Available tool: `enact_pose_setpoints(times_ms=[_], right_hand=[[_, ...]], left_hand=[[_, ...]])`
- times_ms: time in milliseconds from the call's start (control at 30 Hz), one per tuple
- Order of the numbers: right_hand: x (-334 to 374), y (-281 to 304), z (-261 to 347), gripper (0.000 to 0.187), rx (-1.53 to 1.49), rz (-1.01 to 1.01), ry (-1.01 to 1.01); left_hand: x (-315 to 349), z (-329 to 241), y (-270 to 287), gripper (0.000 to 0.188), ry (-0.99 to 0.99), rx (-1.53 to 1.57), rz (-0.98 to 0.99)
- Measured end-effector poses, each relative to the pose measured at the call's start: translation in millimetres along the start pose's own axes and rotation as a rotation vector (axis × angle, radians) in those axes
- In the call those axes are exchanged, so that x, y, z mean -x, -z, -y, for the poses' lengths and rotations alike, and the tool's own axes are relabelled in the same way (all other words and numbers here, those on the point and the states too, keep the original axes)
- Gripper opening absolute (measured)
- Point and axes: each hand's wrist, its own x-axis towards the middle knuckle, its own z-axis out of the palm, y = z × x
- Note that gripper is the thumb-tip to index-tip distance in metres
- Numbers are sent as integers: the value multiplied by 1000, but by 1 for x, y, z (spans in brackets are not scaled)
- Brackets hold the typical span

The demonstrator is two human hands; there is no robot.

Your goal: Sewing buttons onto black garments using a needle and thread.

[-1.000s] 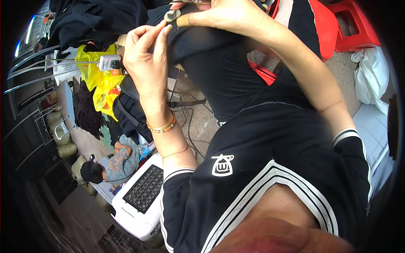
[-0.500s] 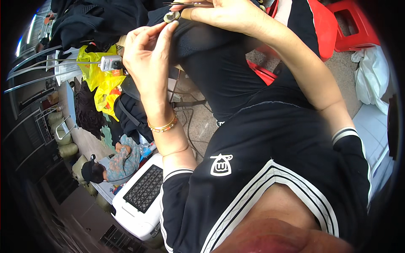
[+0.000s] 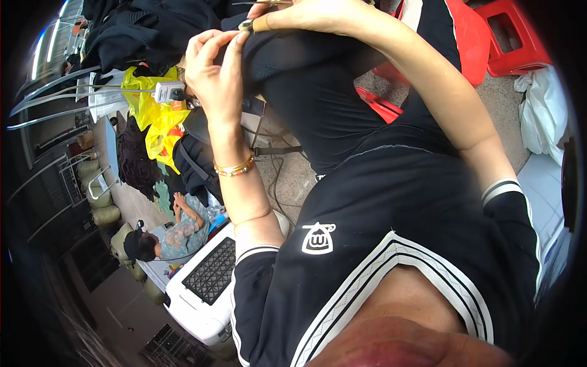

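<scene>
Up near top edge of view: left hand (image 3: 214,73) fingers pinching fold of black fabric garment (image 3: 318,92); right hand (image 3: 312,13) fingers closed on small round metal ring (image 3: 246,25) pressed against cloth. Judged step: fixing ring. Next needs steady pinch, taut cloth.

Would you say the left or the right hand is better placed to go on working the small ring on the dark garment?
Probably right: the right hand already pinches the small ring, while the left hand grips the dark garment beside it.
</scene>
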Motion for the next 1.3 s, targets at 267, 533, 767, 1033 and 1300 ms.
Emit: enact_pose_setpoints(times_ms=[267, 533, 767, 1033, 1300], right_hand=[[-3, 3, -4, 27, 201, -55, 155], [0, 10, -7, 25, 91, -92, 134], [26, 35, 42, 41, 261, 65, -57], [21, 40, 45, 29, 498, -1, 281], [10, 32, 51, 24, 596, 76, 235]], left_hand=[[0, -5, -11, 6, -108, 53, -52], [-3, -9, -20, 8, -251, 3, -63], [0, -12, -15, 7, -129, -54, -46], [-7, -18, -12, 10, 4, 163, -23], [0, -5, -11, 8, 20, 367, -59]])
